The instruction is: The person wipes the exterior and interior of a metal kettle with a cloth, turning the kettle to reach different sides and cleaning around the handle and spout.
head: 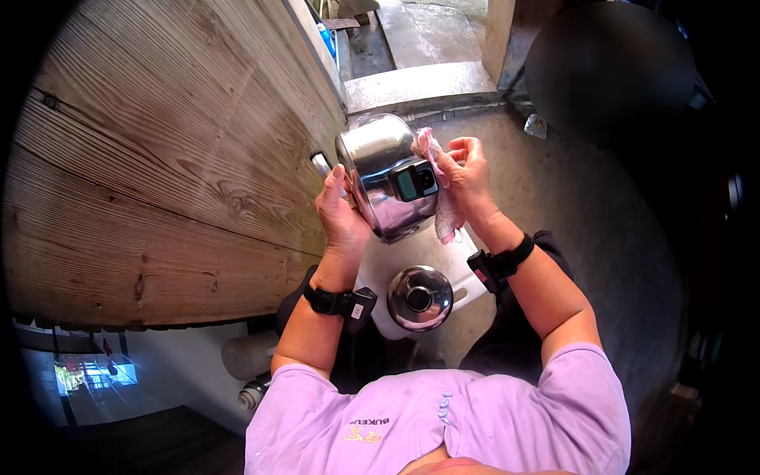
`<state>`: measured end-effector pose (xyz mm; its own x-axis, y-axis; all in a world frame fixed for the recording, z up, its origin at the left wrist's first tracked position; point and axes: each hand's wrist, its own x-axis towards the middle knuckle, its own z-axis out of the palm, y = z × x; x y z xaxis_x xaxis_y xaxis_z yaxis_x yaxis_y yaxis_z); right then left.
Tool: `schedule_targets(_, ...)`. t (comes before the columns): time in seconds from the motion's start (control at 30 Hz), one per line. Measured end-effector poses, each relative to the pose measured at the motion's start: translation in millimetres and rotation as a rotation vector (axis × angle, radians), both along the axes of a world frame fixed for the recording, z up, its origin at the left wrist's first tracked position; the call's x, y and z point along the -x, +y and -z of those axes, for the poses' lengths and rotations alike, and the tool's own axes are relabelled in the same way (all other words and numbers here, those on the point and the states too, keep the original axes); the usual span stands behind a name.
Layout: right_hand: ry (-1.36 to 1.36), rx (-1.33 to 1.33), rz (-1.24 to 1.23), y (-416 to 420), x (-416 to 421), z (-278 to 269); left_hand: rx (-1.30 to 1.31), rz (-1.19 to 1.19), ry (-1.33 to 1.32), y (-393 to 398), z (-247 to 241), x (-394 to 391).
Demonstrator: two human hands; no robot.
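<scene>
A shiny stainless-steel pot is held up in front of me, tilted on its side. A black fitting with a small greenish window sits on its wall. My left hand grips the pot at its rimmed end, near a metal handle. In my right hand is a pink and white cloth, pinched between thumb and fingers against the pot's other end. Below the pot, a round steel lid with a black knob rests on a white plastic stool.
A large wooden plank panel stands close on my left. Ahead, a pale doorsill crosses the doorway to paving outside. Bare concrete floor extends to the right, with a small pale object near the sill. Rolled material lies behind my left elbow.
</scene>
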<state>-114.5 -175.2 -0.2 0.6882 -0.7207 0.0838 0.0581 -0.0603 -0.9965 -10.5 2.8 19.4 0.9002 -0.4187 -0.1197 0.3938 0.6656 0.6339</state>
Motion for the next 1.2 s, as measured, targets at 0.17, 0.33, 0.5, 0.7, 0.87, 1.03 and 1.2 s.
schedule_targets(0.17, -0.229, -0.389, -0.27, -9.3, 10.3, 8.8, 0.005, -0.032, 0.035, -5.2, 4.1, -4.2)
schedule_targets(0.33, -0.251, -0.289, -0.444, -1.0, 20.1, -24.9, 0.021, -0.023, 0.084, -1.2, -4.6, -7.1)
schedule_targets(0.5, -0.209, 0.094, -0.202, -23.7, 20.1, -1.2, 0.006, -0.046, 0.123, -2.9, -15.3, -0.1)
schedule_targets(0.7, -0.342, -0.319, 0.097, -30.3, 20.1, -34.0, -0.006, -0.112, 0.098, -11.2, -13.1, 6.2)
schedule_targets(0.87, -0.381, 0.39, -0.238, 6.2, 34.5, -62.8, -0.066, -0.161, 0.058, -13.2, -11.6, 7.7)
schedule_targets(1.03, -0.316, 1.148, -0.11, 10.5, 28.9, -66.1, 0.002, -0.027, 0.041, -14.9, -10.7, 7.7)
schedule_targets(1.2, -0.294, 0.934, -0.066, 16.9, 22.5, -56.0, 0.007, 0.006, 0.084, -14.4, -15.7, 12.1)
